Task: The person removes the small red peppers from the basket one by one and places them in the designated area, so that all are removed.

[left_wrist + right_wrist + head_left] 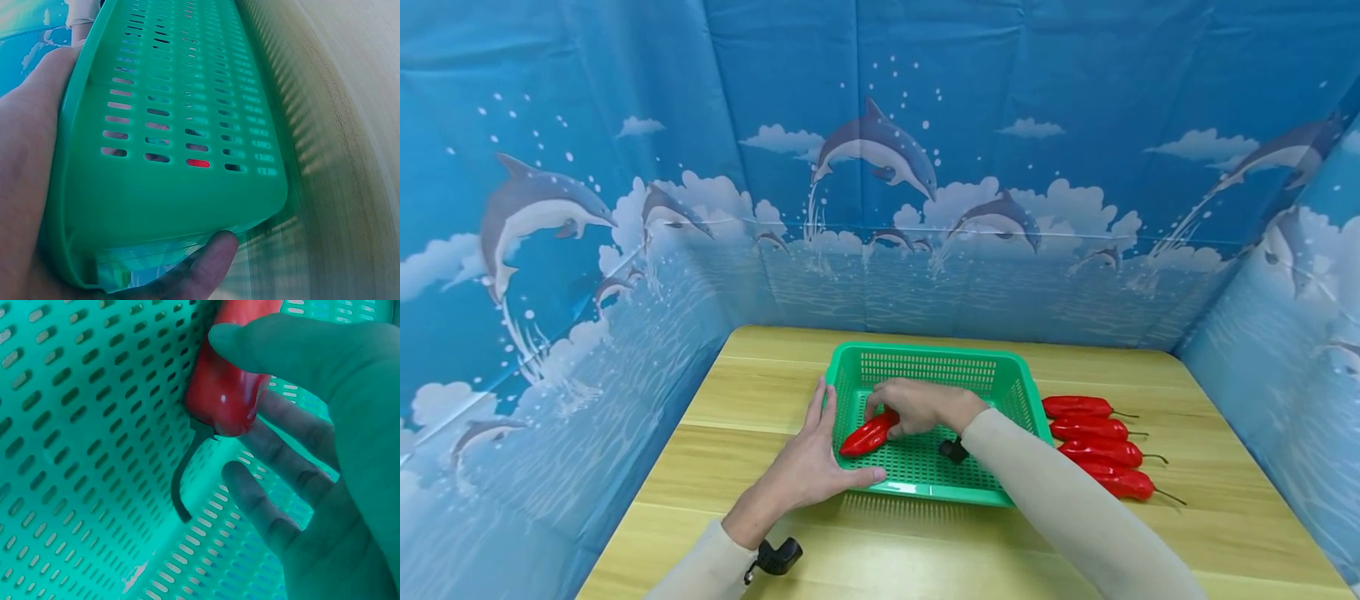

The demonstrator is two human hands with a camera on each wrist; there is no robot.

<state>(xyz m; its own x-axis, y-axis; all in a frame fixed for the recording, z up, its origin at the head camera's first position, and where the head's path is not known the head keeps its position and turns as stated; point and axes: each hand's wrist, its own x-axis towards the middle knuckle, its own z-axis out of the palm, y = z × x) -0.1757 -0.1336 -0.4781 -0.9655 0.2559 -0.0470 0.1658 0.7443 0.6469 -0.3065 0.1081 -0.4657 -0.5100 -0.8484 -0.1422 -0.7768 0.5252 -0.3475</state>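
Observation:
A green plastic basket (925,493) stands on the wooden table. My left hand (808,467) holds its near left corner, thumb along the front rim and fingers against the left side. In the left wrist view, a fingertip (219,253) presses the basket's outer wall (162,206). Inside the basket, my right hand (917,406) grips a red chili pepper (867,435) that points to the near left. Seen from the right wrist, the thumb lies over the pepper (228,394), near its dark, curved stem (180,481); its tip is out of that view.
Several more red peppers (1101,452) lie in a column just right of the basket, stems pointing right. The table (760,392) extends left and front of the basket. A blue dolphin-print curtain (925,275) encloses the table's back and sides.

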